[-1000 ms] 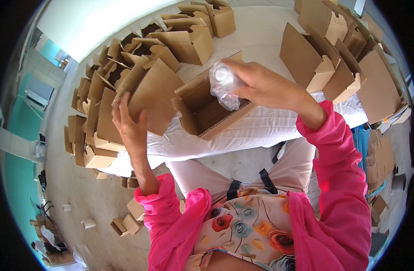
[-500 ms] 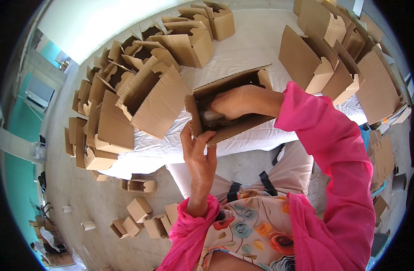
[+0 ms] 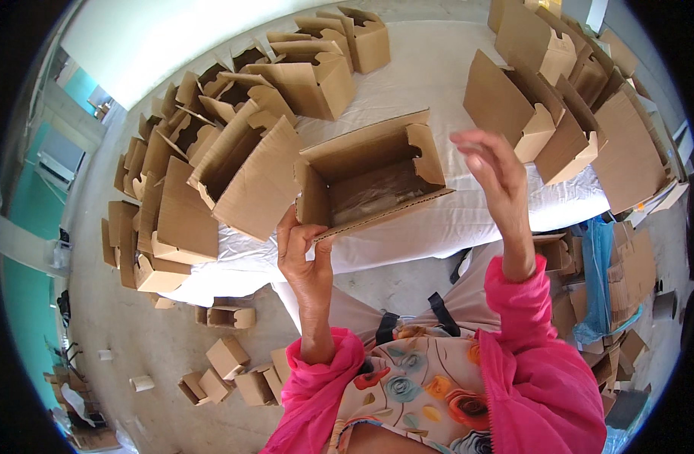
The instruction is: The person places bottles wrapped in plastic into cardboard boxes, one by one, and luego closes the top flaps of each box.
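In front of me an open brown cardboard box (image 3: 377, 144) sits at the near edge of the white-covered table. Its inside shows clear shiny tape or film across the bottom. My left hand (image 3: 305, 253) grips the box's near left corner, thumb and fingers pinching the wall. To the right of the box my right hand (image 3: 498, 178) is raised, fingers apart and holding nothing. A gap separates it from the box's right end.
Several open boxes (image 3: 248, 181) crowd the table's left side, and more boxes (image 3: 506, 106) stand at the right. White cloth (image 3: 423, 68) covers the table. Small boxes (image 3: 230, 356) lie on the floor at left; blue plastic (image 3: 597, 280) hangs among cardboard at right.
My right hand has come out of the box and moved right, with its fingers spread. The box has shifted slightly left and its inside bottom now shows. My left hand still grips its corner.
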